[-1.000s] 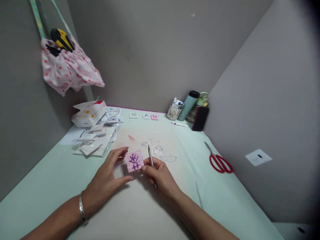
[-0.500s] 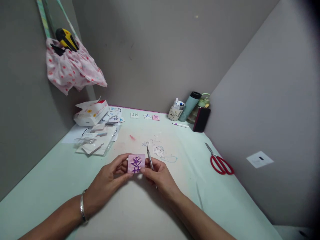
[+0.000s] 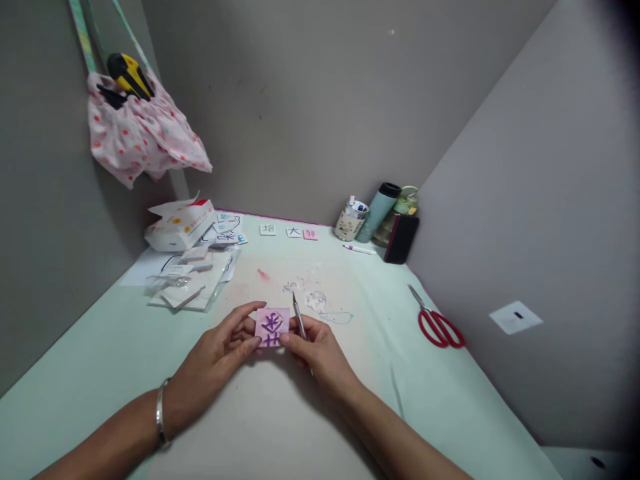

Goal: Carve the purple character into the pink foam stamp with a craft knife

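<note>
While I am pinching a pink square (image 3: 271, 325) by its left edge with the grip of the left hand (image 3: 207, 360), I am also pinching its lower right corner with the grip of the right hand (image 3: 323, 350). The square is facing my camera between both hands, showing purple lettering. Among the right fingers I am holding a slim metal knife (image 3: 299, 316), its tip pointing away from me. Just beyond, scribbled marks (image 3: 316, 302) are covering a patch of the worktop (image 3: 115, 347).

Farther back, three small lettered tiles (image 3: 294, 233) are lying in a row, and a white pen (image 3: 359, 250) is lying near a pen cup (image 3: 347, 225). A teal tumbler (image 3: 380, 213) is leaning beside the cup, and a dark phone (image 3: 401, 239) is standing near the right wall. Red-handled scissors (image 3: 433, 315) are lying at right. At left, a bagged stack (image 3: 187, 295) is sitting before a white box (image 3: 180, 227), and a spotted pouch (image 3: 143, 137) is hanging above.
</note>
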Demonstrator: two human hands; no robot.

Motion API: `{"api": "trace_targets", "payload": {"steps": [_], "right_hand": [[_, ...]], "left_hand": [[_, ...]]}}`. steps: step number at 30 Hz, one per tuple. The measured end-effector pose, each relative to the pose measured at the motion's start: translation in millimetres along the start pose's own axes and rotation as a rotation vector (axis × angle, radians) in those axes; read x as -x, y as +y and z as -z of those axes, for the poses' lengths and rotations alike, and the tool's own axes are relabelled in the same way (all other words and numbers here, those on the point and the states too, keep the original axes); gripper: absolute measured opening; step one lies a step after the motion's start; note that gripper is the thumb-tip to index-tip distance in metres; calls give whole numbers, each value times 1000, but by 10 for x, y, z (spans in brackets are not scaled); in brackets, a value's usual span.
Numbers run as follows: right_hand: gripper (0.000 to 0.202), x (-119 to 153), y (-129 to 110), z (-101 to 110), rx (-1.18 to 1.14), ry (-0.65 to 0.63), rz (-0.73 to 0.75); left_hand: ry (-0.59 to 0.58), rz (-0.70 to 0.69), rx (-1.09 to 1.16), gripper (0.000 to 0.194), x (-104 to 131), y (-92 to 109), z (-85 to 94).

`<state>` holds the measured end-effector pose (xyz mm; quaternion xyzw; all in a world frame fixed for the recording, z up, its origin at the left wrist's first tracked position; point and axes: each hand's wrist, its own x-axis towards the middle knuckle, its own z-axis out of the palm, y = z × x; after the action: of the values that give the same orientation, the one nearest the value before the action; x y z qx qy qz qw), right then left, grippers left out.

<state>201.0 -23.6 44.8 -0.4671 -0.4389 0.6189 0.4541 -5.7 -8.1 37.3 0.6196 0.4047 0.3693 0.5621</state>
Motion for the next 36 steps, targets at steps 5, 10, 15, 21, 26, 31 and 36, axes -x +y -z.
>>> {"api": "trace_targets", "payload": {"steps": [5, 10, 15, 21, 26, 31, 36], "right_hand": [[35, -2, 3, 1, -2, -6, -7], [37, -5, -46, 68, 32, 38, 5], [43, -5, -75, 104, 50, 51, 1], [31, 30, -4, 27, -8, -99, -29], [35, 4, -15, 87, -75, -158, -133], [36, -116, -65, 322, -192, 48, -76], [45, -93, -71, 308, -222, -21, -160]], "left_hand": [[7, 33, 28, 57, 13, 19, -26], [45, 70, -49, 51, -11, 68, 37], [-41, -32, -316, 39, -48, 72, 125], [-69, 40, -167, 37, -60, 39, 101], [-120, 120, -99, 36, -106, 11, 107], [-133, 129, -101, 37, -122, 33, 128], [-157, 109, -145, 34, -111, 22, 132]]}}
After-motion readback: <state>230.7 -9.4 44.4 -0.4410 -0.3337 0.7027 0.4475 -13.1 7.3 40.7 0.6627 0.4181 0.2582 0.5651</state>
